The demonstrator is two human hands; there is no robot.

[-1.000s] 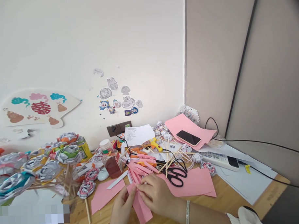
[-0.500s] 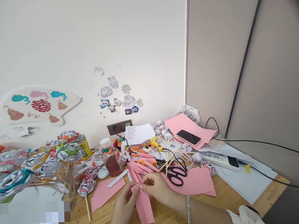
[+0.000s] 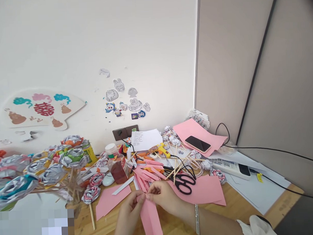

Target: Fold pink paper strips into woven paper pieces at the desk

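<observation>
A folded strip of pink paper point(image 3: 151, 220) hangs down toward the table's front edge, creased along its length. My left hand point(image 3: 132, 208) pinches its upper end between thumb and forefinger. Right beside it, my right hand point(image 3: 161, 197) pinches the same end, so the fingertips of both hands nearly meet. Behind the fingers lies a pile of cut pink paper strips point(image 3: 144, 176). Black-handled scissors point(image 3: 184, 185) rest to the right on a pink sheet point(image 3: 207, 192). To the left lies another pink piece of paper point(image 3: 110, 202).
Paper flowers on sticks point(image 3: 73, 158) crowd the left. A bottle of reddish liquid point(image 3: 117, 168), a yellow glue gun point(image 3: 162, 150), loose sticks and pearl strings fill the middle. A phone point(image 3: 197, 144) lies on pink paper at the back right. Black cables point(image 3: 280, 147) cross the right side.
The hands stay almost in place, both pinching the upper end of the pink paper. Its lower end has shifted slightly. The whole view has moved a little.
</observation>
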